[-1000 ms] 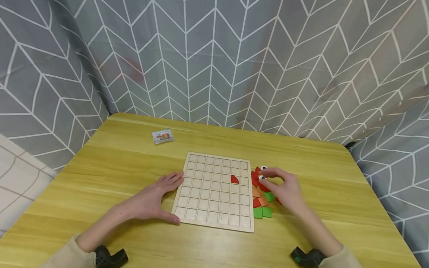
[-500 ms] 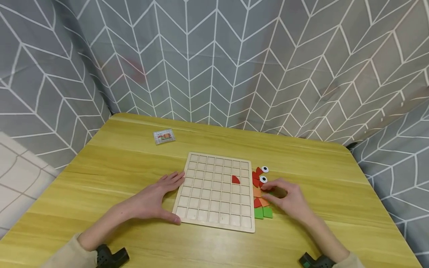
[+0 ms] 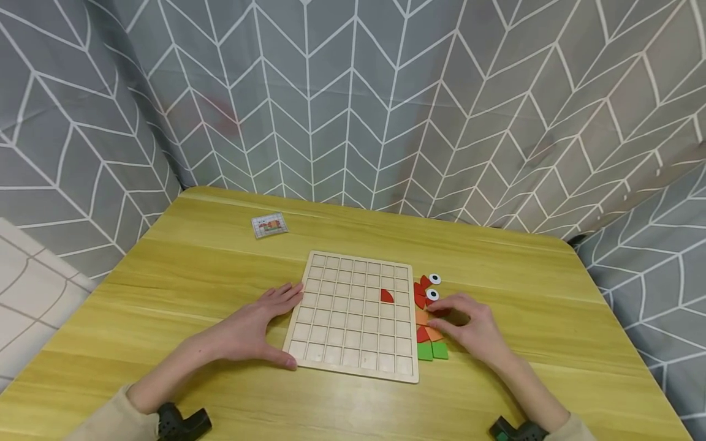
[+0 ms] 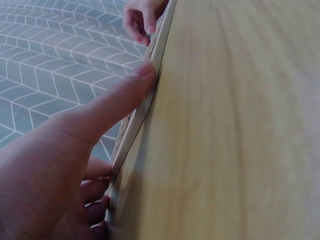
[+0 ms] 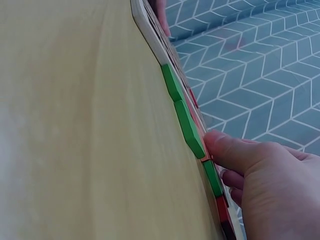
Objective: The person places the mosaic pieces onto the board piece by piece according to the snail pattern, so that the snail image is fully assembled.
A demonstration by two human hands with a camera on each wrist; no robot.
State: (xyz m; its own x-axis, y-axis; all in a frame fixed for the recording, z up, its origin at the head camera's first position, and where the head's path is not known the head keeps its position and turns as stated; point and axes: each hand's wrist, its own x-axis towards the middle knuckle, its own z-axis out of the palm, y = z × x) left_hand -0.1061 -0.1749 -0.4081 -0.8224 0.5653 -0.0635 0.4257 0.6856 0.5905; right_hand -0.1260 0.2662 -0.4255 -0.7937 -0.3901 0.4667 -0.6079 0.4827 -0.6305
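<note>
Head view, right fingers (image 3: 449, 302) slightly apart — orange piece (image 3: 421, 316) at their tips, grip unclear — left fingers (image 3: 284, 296) spread against board (image 3: 353, 370).

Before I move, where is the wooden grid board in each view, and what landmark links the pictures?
Head: the grid board lies flat, just below centre.
Left wrist: the grid board is a thin strip slanting from top centre down left.
Right wrist: the grid board slants down right from the top, nearly edge-on.
Landmark: the right hand, at top in the left wrist view, at right in the others.
</note>
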